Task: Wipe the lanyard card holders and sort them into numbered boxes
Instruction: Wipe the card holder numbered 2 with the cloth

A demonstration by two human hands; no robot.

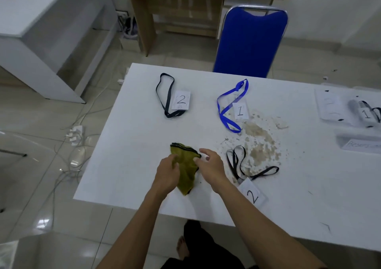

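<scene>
**While the cloth is gathered, three holders wait on the table**

Though limp and light, likely to bunch and slip: yellow-green cloth (pixel 186 171) gripped at its near-left edge by the left hand (pixel 166 171), fingers curled into the fabric. Right hand (pixel 210 165) half open, fingers spread and relaxed, fingertips at the cloth's right edge, holding nothing firmly. Probably best taken in a wad, not by a corner.

Just right of the right hand: card holder marked 2 (pixel 252 194) with black strap (pixel 245 164), light and flat; stiff sleeve probably slick, strap floppy and apt to trail, so better pinched by the sleeve's edge.

Beyond both hands: blue-strapped holder marked 1 (pixel 240 110) and another holder marked 2 (pixel 181 100).

In the way: brownish spill (pixel 257 143) under and beside the near strap, touching the blue loop. Far right: clear boxes (pixel 338 106), contents blurred. Blue chair (pixel 250 42) behind the table (pixel 134 165).
</scene>
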